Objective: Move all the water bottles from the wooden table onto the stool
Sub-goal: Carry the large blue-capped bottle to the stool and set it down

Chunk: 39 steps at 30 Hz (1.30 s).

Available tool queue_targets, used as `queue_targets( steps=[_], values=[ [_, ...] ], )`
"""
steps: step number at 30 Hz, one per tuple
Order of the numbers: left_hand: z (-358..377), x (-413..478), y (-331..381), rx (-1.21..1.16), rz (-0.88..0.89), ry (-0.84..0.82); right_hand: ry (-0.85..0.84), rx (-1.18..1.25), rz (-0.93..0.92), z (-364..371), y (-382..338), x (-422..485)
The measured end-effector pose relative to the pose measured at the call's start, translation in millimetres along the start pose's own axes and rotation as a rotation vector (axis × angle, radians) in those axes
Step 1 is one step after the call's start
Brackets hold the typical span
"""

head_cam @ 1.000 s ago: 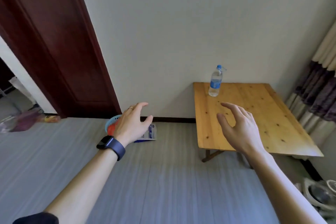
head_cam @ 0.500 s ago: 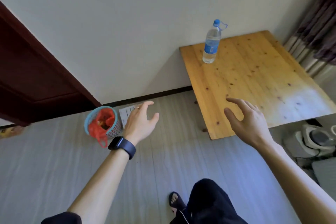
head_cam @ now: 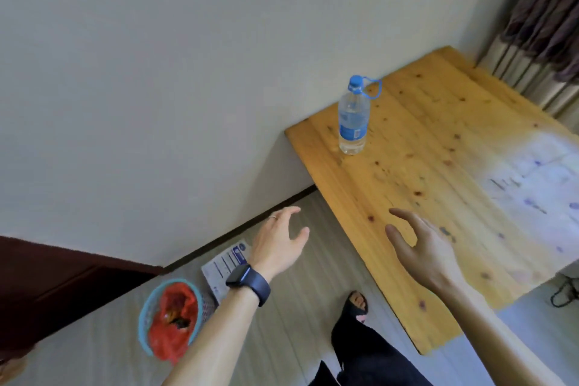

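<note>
Right of centre, a water bottle [head_cam: 353, 117] is standing upright near the far left corner of the wooden table [head_cam: 438, 197], whose right edge is running out of frame. Below it, the right hand [head_cam: 429, 247] and left hand [head_cam: 282, 243] are hovering open-fingered, holding nothing. At lower left a basket [head_cam: 147, 316] is blurring; its red contents are hard to identify.

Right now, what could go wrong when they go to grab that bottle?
The water bottle stands tall near the wooden table's left edge, so a clumsy reach by the right hand might tip it off. The stool isn't in view, and a basket sits on the floor, so turning could mean a stumble.
</note>
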<state>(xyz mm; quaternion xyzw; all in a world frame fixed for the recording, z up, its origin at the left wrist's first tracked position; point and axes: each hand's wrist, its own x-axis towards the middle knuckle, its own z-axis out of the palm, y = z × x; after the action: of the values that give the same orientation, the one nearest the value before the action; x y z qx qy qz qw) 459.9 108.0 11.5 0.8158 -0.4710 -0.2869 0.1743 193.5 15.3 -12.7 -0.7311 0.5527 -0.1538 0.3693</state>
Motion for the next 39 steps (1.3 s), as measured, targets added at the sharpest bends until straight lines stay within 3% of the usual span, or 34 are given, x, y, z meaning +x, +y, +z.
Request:
queue_targets(
  steps=[10,15,18,22,24,27,33,39],
  values=[
    [-43,207,51,0.010,0.173,-0.133,0.099,0.060,0.133,14,-51,152],
    [-34,303,95,-0.123,0.304,-0.178,0.206,0.132,0.278,19,-59,208],
    [-26,337,127,-0.265,0.340,-0.176,0.283,0.185,0.373,24,-64,232],
    [6,363,158,-0.429,0.223,-0.199,0.265,0.192,0.491,43,-58,262],
    [21,371,161,-0.414,0.193,-0.158,0.248,0.215,0.531,57,-52,276],
    [26,388,151,-0.325,0.305,-0.143,0.201,0.260,0.580,79,-43,295],
    [9,429,144,-0.254,0.470,-0.220,0.157,0.329,0.532,114,-28,342],
    [-1,466,136,-0.326,0.387,-0.195,0.321,0.346,0.374,137,-21,402]
  ],
)
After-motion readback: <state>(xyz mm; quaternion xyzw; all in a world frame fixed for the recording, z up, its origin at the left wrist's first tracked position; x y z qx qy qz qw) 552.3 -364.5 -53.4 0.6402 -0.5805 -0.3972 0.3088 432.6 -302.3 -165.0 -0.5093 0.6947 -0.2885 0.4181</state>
